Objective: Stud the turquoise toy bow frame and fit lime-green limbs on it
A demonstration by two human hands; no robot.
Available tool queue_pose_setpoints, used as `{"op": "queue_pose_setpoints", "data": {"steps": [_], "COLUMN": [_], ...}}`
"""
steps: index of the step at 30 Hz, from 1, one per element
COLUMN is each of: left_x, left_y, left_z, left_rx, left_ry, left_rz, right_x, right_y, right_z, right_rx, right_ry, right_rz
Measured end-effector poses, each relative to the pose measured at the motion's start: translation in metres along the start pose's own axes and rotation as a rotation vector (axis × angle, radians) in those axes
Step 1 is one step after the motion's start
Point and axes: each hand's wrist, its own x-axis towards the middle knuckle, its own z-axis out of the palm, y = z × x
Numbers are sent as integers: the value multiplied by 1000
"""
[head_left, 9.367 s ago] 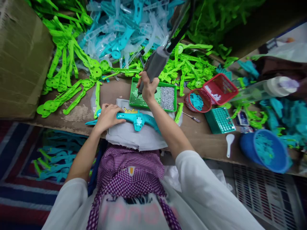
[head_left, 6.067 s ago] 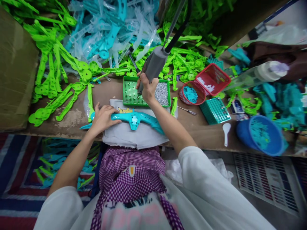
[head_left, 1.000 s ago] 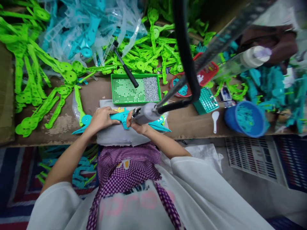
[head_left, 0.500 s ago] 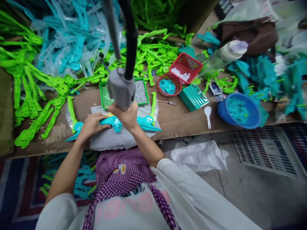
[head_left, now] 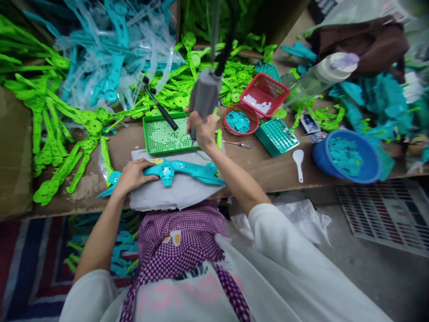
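My left hand [head_left: 133, 179] is closed on the left wing of a turquoise plastic toy-like part [head_left: 192, 171], which has a rounded middle piece. This part lies across a grey cloth pad [head_left: 170, 197]. My right hand [head_left: 204, 129] is wrapped round a grey electric screwdriver [head_left: 205, 95] with a black cord at its top. The tool stands nearly upright over the right end of a green perforated tray [head_left: 156, 136], and its tip is down by that tray. My hand hides most of the tray's right end. A black-handled hammer [head_left: 164, 112] rests across the tray's back edge.
Lime-green plastic parts [head_left: 50, 112] pile up at left and back. To the right are a red basket [head_left: 239, 129] of turquoise pieces, a teal box [head_left: 277, 136], a small screwdriver [head_left: 237, 144], a white spoon [head_left: 298, 165] and a blue bowl [head_left: 320, 154].
My right hand has lifted the electric screwdriver off the turquoise part and carried it right and back to the tray. My left hand stays on the part. The view has shifted slightly.
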Motion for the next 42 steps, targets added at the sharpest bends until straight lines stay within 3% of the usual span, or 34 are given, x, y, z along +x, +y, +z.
{"op": "queue_pose_setpoints", "data": {"steps": [11,22,26,30,33,36,39,42], "left_x": [-1,-1,-1,-1,-1,0,0,0], "left_y": [-1,-1,-1,0,0,-3,-5,-5], "left_z": [3,4,5,4,3,5,7,7], "left_rx": [-20,-38,-27,-6,-6,-5,-2,9], "left_ry": [26,14,12,7,14,2,5,19], "left_rz": [1,-13,-13,-15,-9,3,5,-5], "right_x": [20,16,20,21,0,-40,-74,-86], "right_y": [36,55,52,25,-4,-20,-18,-10], "right_z": [18,21,23,14,-4,-24,-34,-34], "right_rx": [-99,-58,-26,48,122,228,239,225], "right_ry": [-1,9,14,69,106,34,-73,-102], "right_rz": [-31,-7,-6,-41,-51,-24,75,176]}}
